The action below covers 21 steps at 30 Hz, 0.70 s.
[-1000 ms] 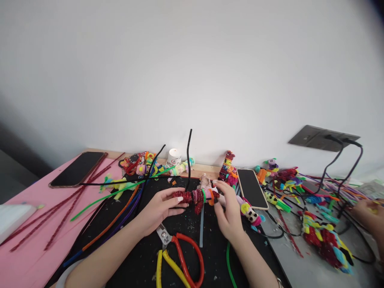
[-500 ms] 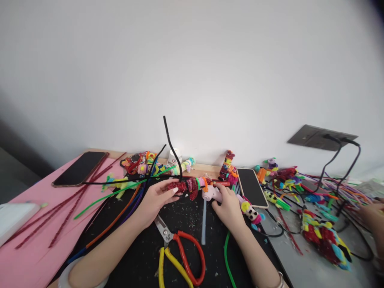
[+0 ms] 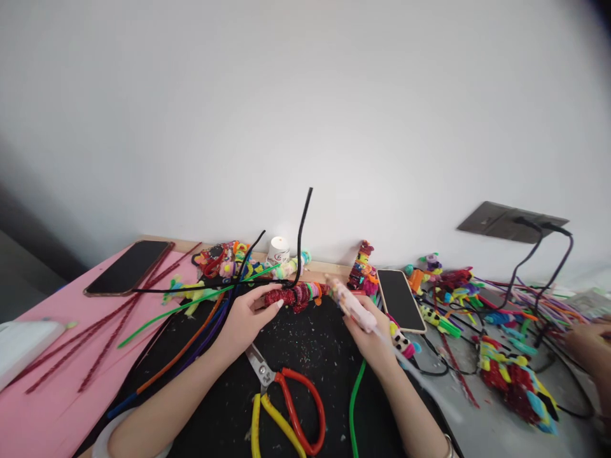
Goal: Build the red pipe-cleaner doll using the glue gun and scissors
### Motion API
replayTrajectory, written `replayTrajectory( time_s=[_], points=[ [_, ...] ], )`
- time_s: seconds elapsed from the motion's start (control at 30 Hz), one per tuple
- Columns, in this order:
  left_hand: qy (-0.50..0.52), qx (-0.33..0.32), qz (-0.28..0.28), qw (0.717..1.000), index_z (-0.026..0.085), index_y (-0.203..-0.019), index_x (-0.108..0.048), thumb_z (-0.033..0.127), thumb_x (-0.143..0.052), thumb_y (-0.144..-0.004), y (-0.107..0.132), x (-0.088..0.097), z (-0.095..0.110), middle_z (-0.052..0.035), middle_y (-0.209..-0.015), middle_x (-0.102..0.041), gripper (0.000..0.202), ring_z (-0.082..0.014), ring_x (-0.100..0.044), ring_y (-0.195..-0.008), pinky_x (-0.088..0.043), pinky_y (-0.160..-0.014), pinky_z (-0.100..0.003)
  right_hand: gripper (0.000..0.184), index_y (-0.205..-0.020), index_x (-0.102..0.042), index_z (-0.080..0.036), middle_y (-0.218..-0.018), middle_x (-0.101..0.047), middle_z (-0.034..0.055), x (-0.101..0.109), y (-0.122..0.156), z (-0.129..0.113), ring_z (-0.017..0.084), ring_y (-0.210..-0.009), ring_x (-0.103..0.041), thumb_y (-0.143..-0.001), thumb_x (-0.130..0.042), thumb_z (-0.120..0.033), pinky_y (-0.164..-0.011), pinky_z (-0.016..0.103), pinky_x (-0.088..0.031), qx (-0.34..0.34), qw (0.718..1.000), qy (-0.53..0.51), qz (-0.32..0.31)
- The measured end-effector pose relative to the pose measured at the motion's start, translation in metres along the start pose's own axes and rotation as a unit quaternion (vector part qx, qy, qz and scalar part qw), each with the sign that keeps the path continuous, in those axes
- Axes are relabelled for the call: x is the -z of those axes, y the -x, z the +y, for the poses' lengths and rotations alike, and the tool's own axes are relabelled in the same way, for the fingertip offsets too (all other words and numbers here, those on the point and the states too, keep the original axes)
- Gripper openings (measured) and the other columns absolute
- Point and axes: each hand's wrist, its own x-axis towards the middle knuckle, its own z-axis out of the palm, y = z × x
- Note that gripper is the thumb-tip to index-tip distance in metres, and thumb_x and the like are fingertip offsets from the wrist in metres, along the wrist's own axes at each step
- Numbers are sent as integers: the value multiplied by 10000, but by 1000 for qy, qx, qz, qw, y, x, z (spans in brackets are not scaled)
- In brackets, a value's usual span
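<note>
My left hand point(image 3: 255, 316) is closed on a red tinsel pipe-cleaner figure point(image 3: 296, 296), thumb along its near side. A black pipe cleaner point(image 3: 302, 235) stands up beside the figure, and the figure's orange end points right. My right hand point(image 3: 367, 331) grips a small pale pink glue gun point(image 3: 356, 307), blurred by motion, its nozzle toward the figure's right end but apart from it. A translucent glue stick trails from its rear over the right forearm. Below the hands lie pliers-like scissors point(image 3: 281, 401) with one red and one yellow handle.
Loose pipe cleaners and a black phone point(image 3: 128, 267) lie on the pink board point(image 3: 42, 407) at left. A white paper cup point(image 3: 279, 250) and finished figures line the wall. Right are a white-edged phone point(image 3: 401, 299), more figures, a wall socket point(image 3: 510, 221) with cables and another person's hand point(image 3: 589, 343).
The glue gun has turned in my right hand; its glue stick swung from hanging down to trailing rightward. The figure rolled slightly in my left hand, and its black pipe cleaner swung right.
</note>
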Motion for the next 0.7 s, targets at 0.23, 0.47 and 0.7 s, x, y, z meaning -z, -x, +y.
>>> replayTrajectory(
  time_s=[0.23,0.47,0.7],
  points=[
    [-65,-55,-19,996,161,-1073,-684,288,-683,-743,2,-3,-3,-86,-1084,-683,354,-215,-647,-981,-531,-864,-306,74,-687,-551,-200,-628,-558,-29,-11,6,-9,125,-551,-499,-734,-605,-215,-501,222,-407,11,989,-74,-125],
    [-121,-108,-59,985,178,-1115,-674,256,-620,-795,7,-4,-6,-79,-1035,-627,334,-202,-630,-934,-550,-805,-287,104,-673,-526,-189,-617,-538,-25,-17,8,-12,114,-563,-503,-747,-598,-185,-501,203,-377,10,991,-65,-120],
    [-167,-166,-71,969,213,-1130,-679,252,-615,-803,9,-4,-7,-81,-1052,-646,335,-210,-628,-930,-543,-779,-272,103,-681,-544,-186,-624,-568,-19,-16,8,-13,123,-558,-530,-755,-611,-209,-504,211,-402,31,994,-45,-99]
  ],
)
